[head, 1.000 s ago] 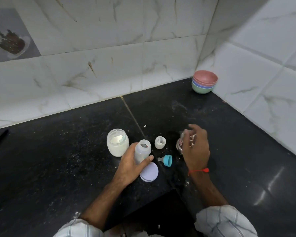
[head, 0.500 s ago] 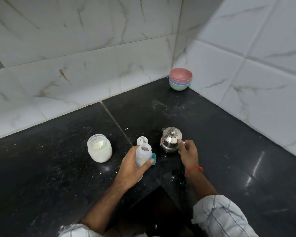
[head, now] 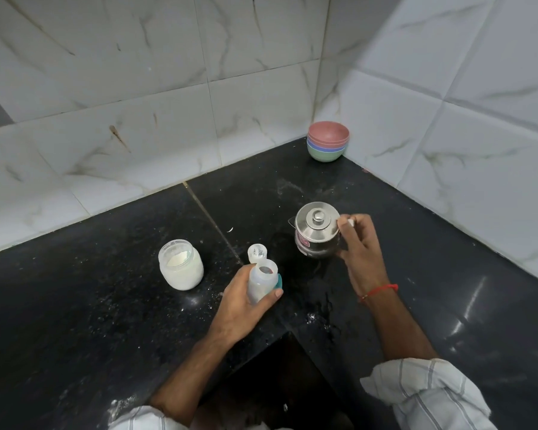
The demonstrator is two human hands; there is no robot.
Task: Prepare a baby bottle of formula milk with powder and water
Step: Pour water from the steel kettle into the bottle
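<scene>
No text, brand or number can be read anywhere. The steel kettle [head: 316,234] carries a small pinkish sticker low on its side at about 7 o'clock, perhaps printed, but it is too small and blurred to make out.

A black speckled stone countertop [head: 100,305] is set into a corner formed by two walls. Both walls are clad in large white tiles [head: 106,72] veined with grey and brown marbling, divided by thin dark grout lines. A stack of small coloured bowls [head: 328,145], pink above blue and green, is placed right in that corner, on the countertop. A pale seam [head: 212,218] is seen running across the stone away from the back wall, left of the bowls. White specks are scattered over the surface nearer the viewer. Soft light is reflected in streaks [head: 472,299] well to the right of the seam.
</scene>
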